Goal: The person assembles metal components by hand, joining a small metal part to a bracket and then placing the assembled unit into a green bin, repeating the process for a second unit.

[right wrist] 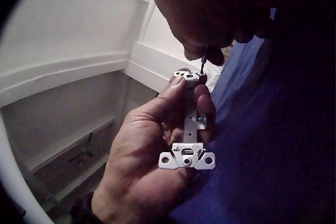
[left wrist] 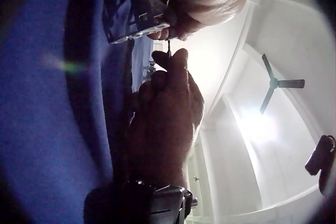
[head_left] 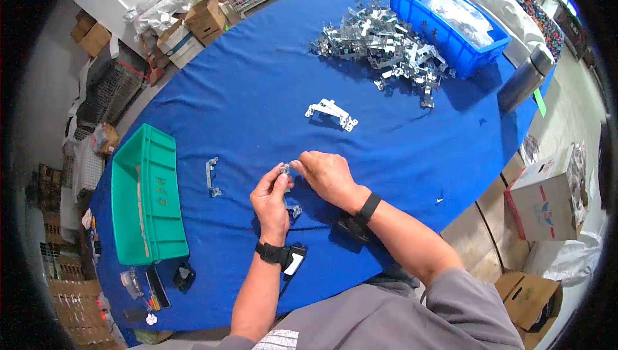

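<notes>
My left hand (head_left: 270, 205) holds a narrow metal bracket (right wrist: 188, 155) upright along its fingers, thumb near the upper end. The bracket has a flared end plate with two holes at the bottom and a small greenish part on one side. Between thumb and fingertips, my right hand (head_left: 328, 173) pinches a thin metal pin (right wrist: 203, 64). In the right wrist view the pin's lower tip is right at the corner of the bracket's upper end. The left wrist view shows the right hand (left wrist: 163, 108) from the side, with the bracket (left wrist: 139, 33) above it.
A single bracket (head_left: 211, 177) lies left of the hands, and several paler ones (head_left: 331, 115) lie ahead. Farther back is a heap of brackets (head_left: 380, 44) beside a blue crate (head_left: 463, 60). A green crate (head_left: 170, 221) stands left, a metal bottle (head_left: 524, 79) at the right edge.
</notes>
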Demonstrator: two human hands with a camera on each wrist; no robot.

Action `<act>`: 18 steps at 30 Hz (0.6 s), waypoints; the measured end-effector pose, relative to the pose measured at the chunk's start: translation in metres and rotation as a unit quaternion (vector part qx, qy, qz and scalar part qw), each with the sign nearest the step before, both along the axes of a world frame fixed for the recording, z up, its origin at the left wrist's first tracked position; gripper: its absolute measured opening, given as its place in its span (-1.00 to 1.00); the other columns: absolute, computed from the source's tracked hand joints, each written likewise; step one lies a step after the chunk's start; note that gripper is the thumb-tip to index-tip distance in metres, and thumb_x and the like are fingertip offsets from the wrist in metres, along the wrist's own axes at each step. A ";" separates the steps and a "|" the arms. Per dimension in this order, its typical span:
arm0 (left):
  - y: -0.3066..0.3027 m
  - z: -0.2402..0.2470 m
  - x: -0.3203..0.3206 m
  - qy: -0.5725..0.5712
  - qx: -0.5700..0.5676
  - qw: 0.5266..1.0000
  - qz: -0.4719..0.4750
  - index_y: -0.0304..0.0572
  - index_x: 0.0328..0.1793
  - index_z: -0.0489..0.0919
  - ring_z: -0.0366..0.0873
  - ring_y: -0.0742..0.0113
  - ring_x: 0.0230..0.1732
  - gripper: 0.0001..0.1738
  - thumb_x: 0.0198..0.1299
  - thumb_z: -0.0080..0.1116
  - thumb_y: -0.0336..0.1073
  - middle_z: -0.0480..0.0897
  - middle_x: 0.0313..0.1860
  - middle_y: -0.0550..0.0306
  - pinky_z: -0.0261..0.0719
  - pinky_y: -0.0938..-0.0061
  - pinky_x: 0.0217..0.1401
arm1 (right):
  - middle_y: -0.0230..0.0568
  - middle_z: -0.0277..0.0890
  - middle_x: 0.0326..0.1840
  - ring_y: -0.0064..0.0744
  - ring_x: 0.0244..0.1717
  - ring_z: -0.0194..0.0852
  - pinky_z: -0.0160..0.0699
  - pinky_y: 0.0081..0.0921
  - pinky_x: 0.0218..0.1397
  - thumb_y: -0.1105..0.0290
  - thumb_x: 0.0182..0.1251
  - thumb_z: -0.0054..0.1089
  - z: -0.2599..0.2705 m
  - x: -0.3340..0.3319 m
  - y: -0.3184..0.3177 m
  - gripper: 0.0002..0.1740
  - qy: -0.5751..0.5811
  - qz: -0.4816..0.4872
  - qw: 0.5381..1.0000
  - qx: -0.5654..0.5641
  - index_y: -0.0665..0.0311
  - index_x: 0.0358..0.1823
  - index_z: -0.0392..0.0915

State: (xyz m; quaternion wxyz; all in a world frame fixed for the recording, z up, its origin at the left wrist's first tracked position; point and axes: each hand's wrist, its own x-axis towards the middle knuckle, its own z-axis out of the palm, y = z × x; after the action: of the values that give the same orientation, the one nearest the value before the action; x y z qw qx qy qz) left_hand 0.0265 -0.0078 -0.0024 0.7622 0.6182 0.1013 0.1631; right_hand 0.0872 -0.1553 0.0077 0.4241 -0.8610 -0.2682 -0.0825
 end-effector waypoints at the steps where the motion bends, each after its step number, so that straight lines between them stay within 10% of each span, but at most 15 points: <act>1: 0.001 0.000 0.001 0.006 0.006 1.000 -0.003 -0.37 0.11 0.64 0.67 0.40 -0.20 -0.73 0.31 0.18 -0.52 0.71 -0.10 0.06 0.66 0.53 -0.14 | 0.01 0.56 -0.38 0.10 -0.40 0.57 0.49 -0.04 -0.40 0.22 0.44 0.11 0.001 0.001 0.001 -0.73 0.006 -0.006 1.000 -0.007 0.26 -0.34 0.43; 18: 0.002 0.001 0.003 0.004 -0.007 1.000 0.004 -0.41 0.13 0.63 0.66 0.41 -0.19 -0.71 0.30 0.20 -0.51 0.71 -0.11 0.06 0.66 0.55 -0.11 | -0.01 0.55 -0.37 0.07 -0.36 0.57 0.48 -0.06 -0.35 0.31 0.40 0.16 0.005 -0.001 0.002 -0.81 -0.001 0.010 0.997 0.075 0.30 -0.27 0.48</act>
State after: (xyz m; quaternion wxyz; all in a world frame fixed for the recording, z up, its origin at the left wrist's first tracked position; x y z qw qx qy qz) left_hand 0.0292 -0.0062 -0.0013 0.7655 0.6130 0.1078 0.1633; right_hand 0.0863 -0.1534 0.0129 0.4882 -0.8240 -0.2703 -0.0987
